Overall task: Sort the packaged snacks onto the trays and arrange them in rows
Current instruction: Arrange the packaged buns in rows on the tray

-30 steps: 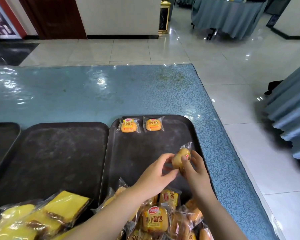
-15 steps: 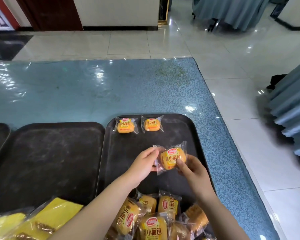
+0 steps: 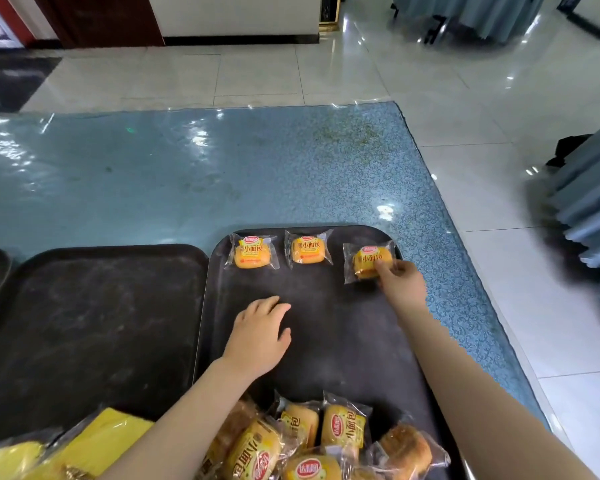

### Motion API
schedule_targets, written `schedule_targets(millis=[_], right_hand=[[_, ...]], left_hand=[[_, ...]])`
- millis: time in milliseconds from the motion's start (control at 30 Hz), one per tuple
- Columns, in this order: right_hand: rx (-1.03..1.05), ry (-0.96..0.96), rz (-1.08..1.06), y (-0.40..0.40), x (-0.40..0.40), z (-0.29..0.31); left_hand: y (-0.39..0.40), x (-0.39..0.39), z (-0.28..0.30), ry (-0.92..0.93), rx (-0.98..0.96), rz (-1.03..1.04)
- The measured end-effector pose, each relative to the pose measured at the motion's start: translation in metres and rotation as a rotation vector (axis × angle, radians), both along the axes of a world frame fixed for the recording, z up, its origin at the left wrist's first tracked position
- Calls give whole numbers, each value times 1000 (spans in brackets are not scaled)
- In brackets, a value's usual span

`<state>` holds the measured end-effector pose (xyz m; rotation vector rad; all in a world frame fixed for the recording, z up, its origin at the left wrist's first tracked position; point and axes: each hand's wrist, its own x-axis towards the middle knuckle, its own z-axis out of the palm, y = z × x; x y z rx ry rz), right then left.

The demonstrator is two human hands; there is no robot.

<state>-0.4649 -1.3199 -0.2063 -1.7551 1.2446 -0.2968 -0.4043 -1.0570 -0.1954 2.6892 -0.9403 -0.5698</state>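
Your right hand (image 3: 400, 284) pinched a clear-wrapped golden bun (image 3: 369, 261) at the right tray's (image 3: 343, 341) one o'clock corner, your left hand (image 3: 258, 337) lay spread flat mid-tray, holding nothing.

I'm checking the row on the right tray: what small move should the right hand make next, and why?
Probably let go and draw back. The right hand pinches the third bun at the right tray's far edge, roughly in line with the two buns already placed. It sits slightly tilted, so a small nudge straight first may help.
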Motion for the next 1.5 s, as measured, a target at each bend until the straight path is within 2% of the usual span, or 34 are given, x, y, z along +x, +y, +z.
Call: schedule_targets(millis=[167, 333, 533, 667, 767, 933, 1067, 1300, 1500], right_hand=[[18, 77, 10, -18, 33, -7], [-4, 135, 78, -20, 46, -8], [-220, 301, 199, -19, 43, -1], [-427, 490, 325, -11, 27, 12], [-522, 539, 410, 5, 8, 20], [-406, 480, 551, 40, -45, 24], [-419, 598, 651, 60, -102, 21], [-324, 693, 596, 82, -180, 35], [-136, 671, 546, 93, -209, 37]], left_hand=[[9, -2, -8, -49, 117, -57], [11, -4, -13, -41, 127, -66], [17, -4, -14, -42, 113, -82], [23, -5, -7, 11, 78, -55], [33, -7, 2, 55, 27, -38], [55, -21, 15, 111, -77, 26], [66, -39, 27, 242, -160, 19], [74, -66, 48, 325, -258, -23], [80, -85, 56, 365, -199, -99]])
